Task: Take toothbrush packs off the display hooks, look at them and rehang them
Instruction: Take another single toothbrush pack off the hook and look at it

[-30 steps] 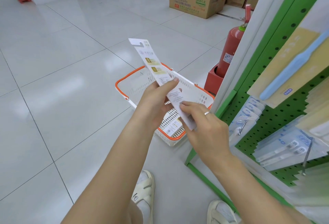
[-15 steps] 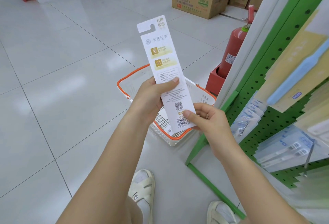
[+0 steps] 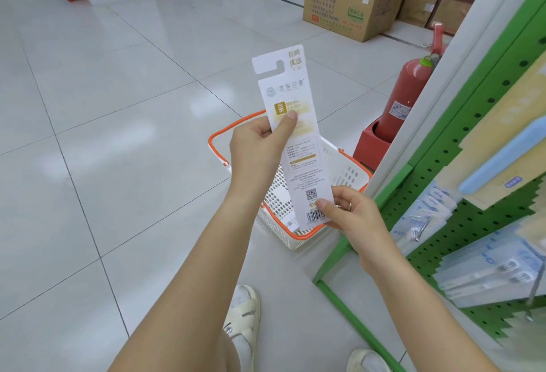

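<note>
A long white toothbrush pack [image 3: 298,147] stands almost upright in front of me, its printed back with QR code and barcode facing me. My left hand [image 3: 260,141] pinches its middle, thumb on the gold label. My right hand [image 3: 351,215] pinches the bottom corner near the barcode. On the right, a green pegboard display [image 3: 461,218] carries more packs: a beige pack with a blue toothbrush [image 3: 502,153] and clear blue-printed packs [image 3: 484,271] hanging on metal hooks [image 3: 422,228].
A white basket with an orange rim [image 3: 215,147] sits on the tiled floor behind the pack. A red fire extinguisher [image 3: 404,97] stands beside the display's white end post. Cardboard boxes [image 3: 351,2] are stacked farther back. My shoes show at the bottom.
The pack has been turned from tilted away to nearly upright. My left hand slid higher up the pack, and my right hand shifted to the bottom corner.
</note>
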Action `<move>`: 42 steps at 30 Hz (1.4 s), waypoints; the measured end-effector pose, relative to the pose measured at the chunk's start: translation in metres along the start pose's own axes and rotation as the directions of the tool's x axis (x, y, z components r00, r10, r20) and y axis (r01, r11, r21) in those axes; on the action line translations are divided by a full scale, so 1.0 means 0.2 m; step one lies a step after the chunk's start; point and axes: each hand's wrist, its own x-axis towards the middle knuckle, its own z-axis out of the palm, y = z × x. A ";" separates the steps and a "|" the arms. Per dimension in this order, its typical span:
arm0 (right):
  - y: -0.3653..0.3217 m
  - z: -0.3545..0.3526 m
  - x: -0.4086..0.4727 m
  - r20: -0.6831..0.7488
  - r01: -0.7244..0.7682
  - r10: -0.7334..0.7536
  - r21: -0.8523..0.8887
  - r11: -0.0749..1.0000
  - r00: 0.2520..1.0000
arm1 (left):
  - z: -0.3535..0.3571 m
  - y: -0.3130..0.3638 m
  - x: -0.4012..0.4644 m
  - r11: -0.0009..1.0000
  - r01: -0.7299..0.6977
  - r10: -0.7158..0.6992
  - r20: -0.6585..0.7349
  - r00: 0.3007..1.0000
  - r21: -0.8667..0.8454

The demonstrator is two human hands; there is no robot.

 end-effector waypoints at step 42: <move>0.09 0.23 0.11 -0.015 0.008 -0.010 -0.116 0.993 1.000 | -0.01 -0.02 0.06 0.774 -0.043 -0.350 0.484 0.802 0.631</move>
